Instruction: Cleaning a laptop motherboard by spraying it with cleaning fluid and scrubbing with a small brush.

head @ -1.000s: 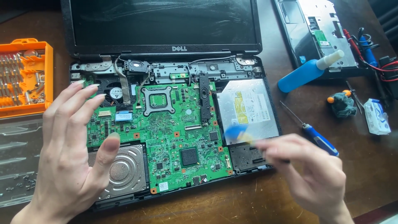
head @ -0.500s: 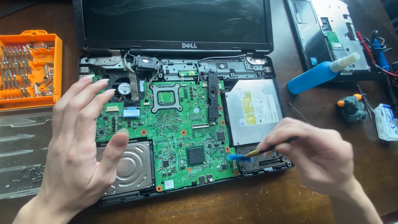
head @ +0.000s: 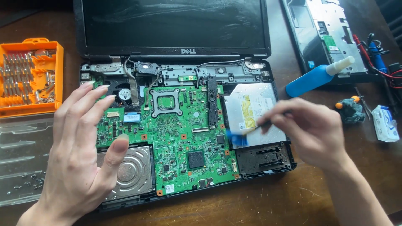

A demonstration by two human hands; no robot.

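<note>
An opened black laptop (head: 176, 29) lies on the wooden table with its green motherboard (head: 184, 138) bare. My left hand (head: 79, 155) rests flat, fingers apart, on the board's left side and on the silver hard drive (head: 134, 171). My right hand (head: 312, 132) pinches a thin stick with a blue tip, a small brush (head: 238, 138). The blue tip touches the right edge of the motherboard, beside the silver optical drive (head: 251, 109).
An orange screwdriver bit case (head: 29, 75) and its clear lid (head: 21, 159) sit at the left. At the right are a blue bottle with white cap (head: 318, 77), a removed laptop cover (head: 326, 33), red wires (head: 377, 54), a small white pack (head: 385, 123) and a small orange and dark tool (head: 351, 109).
My right hand moved the blue-tipped brush along the motherboard's right edge, down and then up a little. My left hand stayed pressed on the left side. The camera shifted slightly.
</note>
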